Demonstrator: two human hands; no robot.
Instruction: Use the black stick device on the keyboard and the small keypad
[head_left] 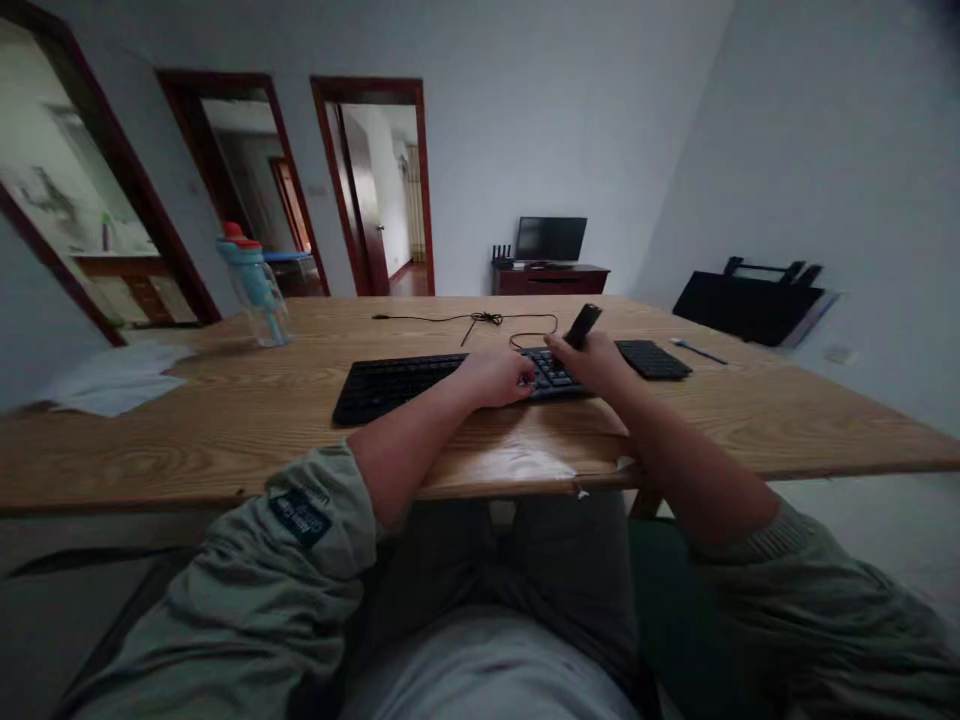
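One black computer keyboard [405, 382] lies on the wooden table [780, 420] in front of the person, a thin black cable [487, 319] loose behind it. The step in hand seems to be close handwork at the keyboard's right end, around the number-pad keys [546, 372]. The next move likely calls for a steady left hand [491, 377] and careful guiding of the black handheld tool [584, 322]. The right hand [598, 362] is wrapped around that tool, whose top leans rightward; whether its lower end meets the keys is hidden. The left hand rests at the keyboard's near edge, fingers curled in; whether they pinch something small, I cannot tell. A slim blue brush [699, 350] lies farther right.
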